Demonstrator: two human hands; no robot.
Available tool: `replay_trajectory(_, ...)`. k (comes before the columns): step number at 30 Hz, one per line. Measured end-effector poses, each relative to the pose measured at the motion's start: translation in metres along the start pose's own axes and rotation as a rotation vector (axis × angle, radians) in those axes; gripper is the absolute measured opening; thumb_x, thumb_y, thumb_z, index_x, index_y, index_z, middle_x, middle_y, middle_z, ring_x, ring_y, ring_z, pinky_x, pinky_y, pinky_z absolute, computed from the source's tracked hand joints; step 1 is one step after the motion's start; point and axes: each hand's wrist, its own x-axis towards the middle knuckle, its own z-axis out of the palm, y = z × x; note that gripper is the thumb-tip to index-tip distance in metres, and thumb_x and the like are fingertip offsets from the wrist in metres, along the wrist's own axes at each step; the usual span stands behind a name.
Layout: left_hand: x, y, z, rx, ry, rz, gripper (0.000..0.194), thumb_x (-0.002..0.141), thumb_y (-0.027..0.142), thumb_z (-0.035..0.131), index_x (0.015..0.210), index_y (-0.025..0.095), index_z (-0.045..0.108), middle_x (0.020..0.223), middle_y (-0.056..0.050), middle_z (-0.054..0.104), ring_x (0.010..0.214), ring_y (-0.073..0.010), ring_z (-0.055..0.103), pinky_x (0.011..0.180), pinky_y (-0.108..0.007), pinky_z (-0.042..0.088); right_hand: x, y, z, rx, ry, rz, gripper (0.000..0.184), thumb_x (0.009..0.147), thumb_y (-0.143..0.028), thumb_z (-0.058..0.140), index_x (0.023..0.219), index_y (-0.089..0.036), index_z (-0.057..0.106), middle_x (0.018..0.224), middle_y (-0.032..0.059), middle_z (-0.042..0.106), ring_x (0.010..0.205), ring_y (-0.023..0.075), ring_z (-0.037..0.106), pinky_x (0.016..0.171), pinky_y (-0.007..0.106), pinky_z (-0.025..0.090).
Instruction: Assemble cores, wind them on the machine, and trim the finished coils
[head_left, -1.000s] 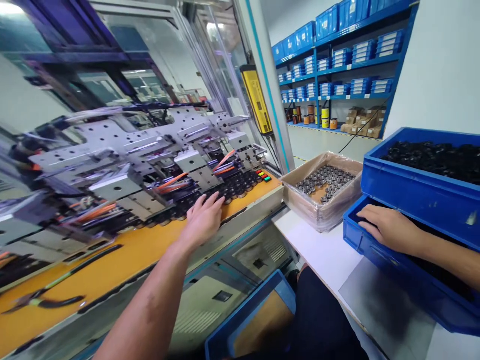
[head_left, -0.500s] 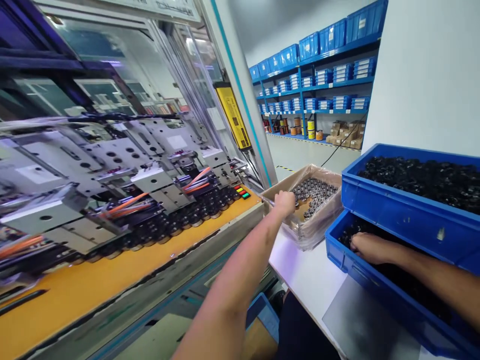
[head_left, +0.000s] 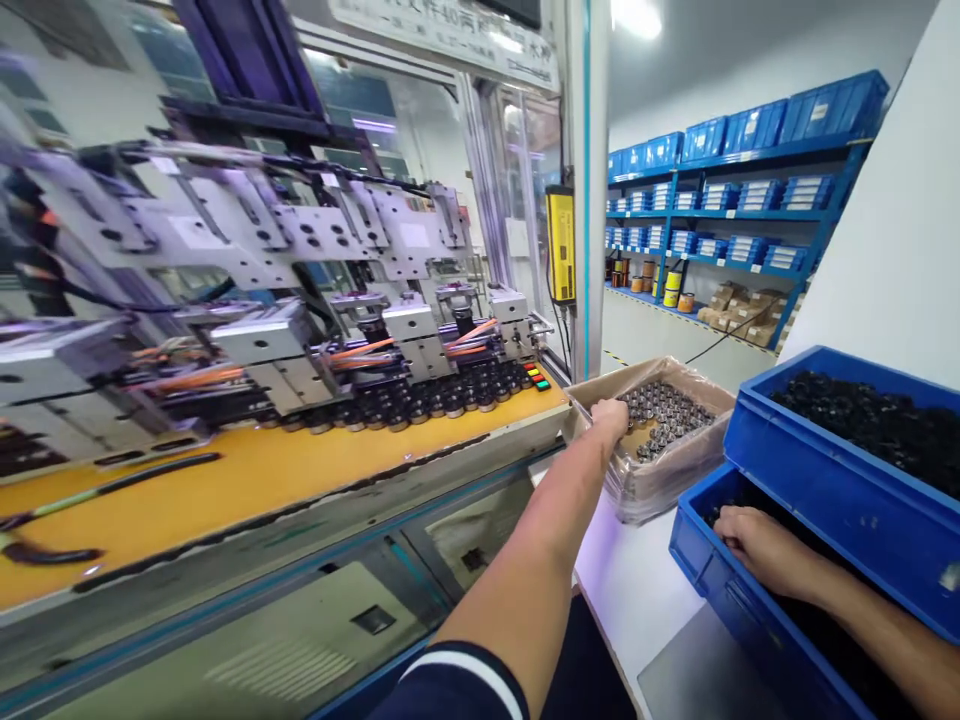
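My left hand (head_left: 609, 420) rests at the near rim of a plastic-lined cardboard box (head_left: 660, 485), pinching a thin metal tool (head_left: 579, 410) that points left. The box holds many small metal-and-dark parts (head_left: 666, 420). My right hand (head_left: 757, 550) reaches into a lower blue plastic crate (head_left: 705, 560), with its fingers curled among black parts. An upper blue crate (head_left: 847, 490) sits over it, heaped with black ring-shaped parts (head_left: 874, 425). Much of the lower crate's contents is hidden.
To the left stands an automated machine (head_left: 300, 250) with a row of black parts (head_left: 405, 405) along an orange bench (head_left: 225, 490). Black-handled pliers (head_left: 52, 552) lie there. The box and crates sit on a white table (head_left: 630, 590). Blue storage shelves (head_left: 720, 215) stand behind.
My left hand has moved right from the machine's row of black parts to the box rim, with the metal tool showing. My right hand has gone down into the lower crate. The view has swung.
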Motion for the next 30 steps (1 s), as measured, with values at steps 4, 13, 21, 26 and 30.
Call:
replay_trajectory(4, -0.007, 0.001, 0.0, -0.039, 0.013, 0.06, 0.034, 0.091, 0.033, 0.059, 0.121, 0.017, 0.057, 0.123, -0.01, 0.06, 0.105, -0.0229, 0.062, 0.087, -0.044, 0.054, -0.001, -0.003, -0.002, 0.007, 0.011, -0.018, 0.021, 0.081, -0.012, 0.047, 0.062, -0.017, 0.056, 0.074, 0.0052, 0.061, 0.07, 0.0172, 0.055, 0.066, 0.025, 0.037)
replay_trajectory(13, -0.004, 0.0, 0.004, -0.125, 0.03, 0.134, 0.036, 0.09, 0.033, 0.061, 0.121, 0.015, 0.057, 0.122, -0.011, 0.06, 0.106, -0.0236, 0.062, 0.088, -0.043, 0.054, 0.0, 0.001, 0.0, 0.049, 0.026, 0.002, 0.021, 0.078, -0.014, 0.048, 0.059, -0.017, 0.056, 0.067, 0.0038, 0.059, 0.064, 0.0168, 0.052, 0.062, 0.025, 0.036)
replay_trajectory(21, -0.009, 0.001, 0.001, -0.382, 0.106, 0.12, 0.035, 0.091, 0.033, 0.06, 0.121, 0.016, 0.057, 0.122, -0.011, 0.06, 0.105, -0.0232, 0.062, 0.087, -0.043, 0.054, 0.001, 0.005, 0.001, 0.041, 0.034, -0.007, 0.018, 0.076, -0.01, 0.046, 0.062, -0.017, 0.054, 0.068, 0.0024, 0.059, 0.066, 0.0161, 0.053, 0.063, 0.025, 0.036)
replay_trajectory(26, -0.032, 0.006, -0.014, -0.681, 0.25, 0.165, 0.035, 0.091, 0.033, 0.06, 0.12, 0.016, 0.058, 0.121, -0.01, 0.061, 0.103, -0.0228, 0.063, 0.086, -0.043, 0.055, 0.0, 0.006, -0.001, -0.004, 0.053, -0.02, 0.016, 0.076, -0.011, 0.046, 0.066, -0.017, 0.056, 0.065, 0.0011, 0.059, 0.064, 0.0156, 0.053, 0.061, 0.024, 0.037)
replay_trajectory(30, -0.086, -0.002, -0.012, -0.963, 0.384, 0.292, 0.027, 0.092, 0.03, 0.059, 0.112, 0.014, 0.059, 0.106, -0.008, 0.067, 0.09, -0.0181, 0.066, 0.079, -0.037, 0.057, -0.001, 0.002, -0.003, -0.035, 0.106, -0.045, 0.017, 0.075, -0.01, 0.047, 0.064, -0.018, 0.058, 0.062, 0.0007, 0.059, 0.06, 0.0153, 0.055, 0.059, 0.024, 0.038)
